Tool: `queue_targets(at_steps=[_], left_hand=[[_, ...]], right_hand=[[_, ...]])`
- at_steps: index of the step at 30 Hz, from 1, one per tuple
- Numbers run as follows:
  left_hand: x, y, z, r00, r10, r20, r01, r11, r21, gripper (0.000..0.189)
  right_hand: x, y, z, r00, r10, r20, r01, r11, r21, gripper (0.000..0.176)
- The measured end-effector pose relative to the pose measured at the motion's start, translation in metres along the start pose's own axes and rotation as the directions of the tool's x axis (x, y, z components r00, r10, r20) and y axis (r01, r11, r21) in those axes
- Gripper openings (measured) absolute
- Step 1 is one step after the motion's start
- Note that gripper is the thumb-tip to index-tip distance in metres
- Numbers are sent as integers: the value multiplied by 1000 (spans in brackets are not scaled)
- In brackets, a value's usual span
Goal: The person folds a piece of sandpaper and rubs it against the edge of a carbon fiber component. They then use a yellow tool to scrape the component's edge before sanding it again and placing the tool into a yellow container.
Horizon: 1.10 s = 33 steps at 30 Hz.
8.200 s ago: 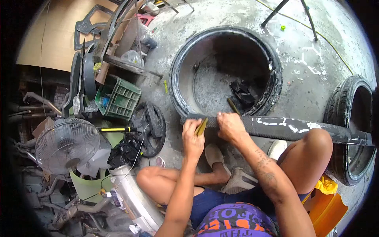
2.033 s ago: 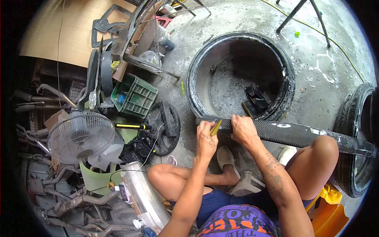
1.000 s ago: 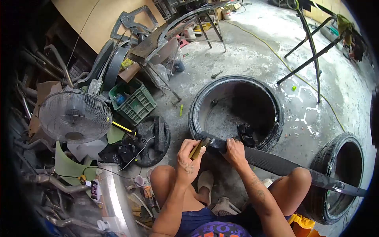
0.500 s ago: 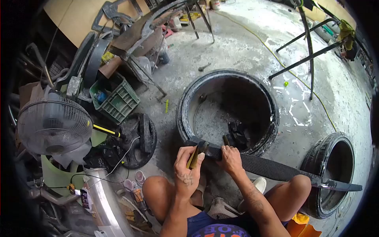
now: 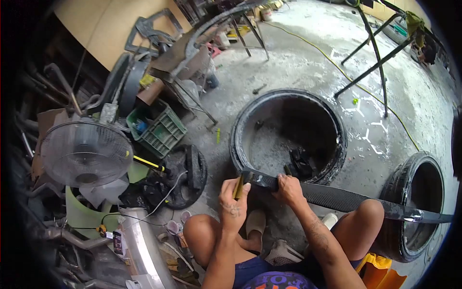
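Note:
My left hand point(image 5: 233, 204) pinches a folded gold-and-dark piece of sandpaper point(image 5: 238, 188) at the near end of a long black carbon-fibre strip point(image 5: 332, 196). My right hand point(image 5: 290, 190) grips the strip a little further along, thumb and fingers closed over its edge. A small olive-coloured tip point(image 5: 287, 169) pokes out beyond the right fingers. The strip crosses the rim of a large tyre point(image 5: 237, 139) lying flat before me, passes by my right knee, and reaches over a second tyre point(image 5: 395, 185) at the right. Dark crumpled material point(image 5: 301, 163) lies inside the big tyre.
To the left stand a fan point(image 5: 86, 154), a green crate point(image 5: 165, 132) and a black round base point(image 5: 195, 173). A shiny metal cylinder point(image 5: 147, 250) lies near my left knee. Metal stand legs point(image 5: 373, 72) and a yellow cord point(image 5: 317, 48) are at the far right.
The view has shifted, so the surroundings sit further right. The left hand's sandpaper has moved closer to the strip's end and its opened-out fold looks narrower. The right hand keeps its grip.

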<state>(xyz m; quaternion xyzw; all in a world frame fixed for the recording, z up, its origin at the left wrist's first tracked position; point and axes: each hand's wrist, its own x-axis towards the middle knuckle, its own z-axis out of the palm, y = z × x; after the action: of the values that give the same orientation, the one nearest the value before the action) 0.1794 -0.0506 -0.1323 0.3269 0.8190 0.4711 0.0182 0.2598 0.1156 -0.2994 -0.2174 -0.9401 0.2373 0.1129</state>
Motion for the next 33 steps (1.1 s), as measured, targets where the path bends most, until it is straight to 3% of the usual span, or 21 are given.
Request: queue_targets(at_steps=[4,6,8,11,14,18,20,25,28,32,33], left_hand=[[-17,15,-6,997,75,-20,-75,997,35,28],[-25,11,-2,1000,8,7,-8,1000,24,29],[-27,-23,16,999,-7,38,6,999,32,30],[-23,-82,50,999,39,-31,-35,990,135,27],[-21,-103,67,995,97,-15,-94,983,157,24],[-20,-103,78,985,165,59,-174,953,247,19],[-4,-103,82,974,181,136,-216,924,314,19],[-23,-96,73,956,208,206,-257,933,252,18],[2,-105,77,957,184,224,-240,935,259,28],[-20,-100,79,963,174,206,-224,941,253,24],[-24,-96,77,961,179,211,-231,938,257,23]], right_hand=[[0,0,4,999,27,27,-27,1000,-7,49],[3,-1,1,1000,13,-6,-13,1000,17,46],[0,1,0,999,19,40,-21,999,29,45],[-2,1,4,1000,7,27,-7,1000,21,45],[1,3,5,999,10,48,-13,998,54,45],[2,1,0,989,45,139,-56,996,74,46],[1,2,4,996,11,89,-19,996,91,46],[-1,0,10,991,16,136,-22,999,39,68],[-4,-1,10,999,-6,48,4,999,46,65],[0,-2,8,993,20,112,-21,1000,5,62],[-1,-4,9,999,12,51,-12,1000,4,60]])
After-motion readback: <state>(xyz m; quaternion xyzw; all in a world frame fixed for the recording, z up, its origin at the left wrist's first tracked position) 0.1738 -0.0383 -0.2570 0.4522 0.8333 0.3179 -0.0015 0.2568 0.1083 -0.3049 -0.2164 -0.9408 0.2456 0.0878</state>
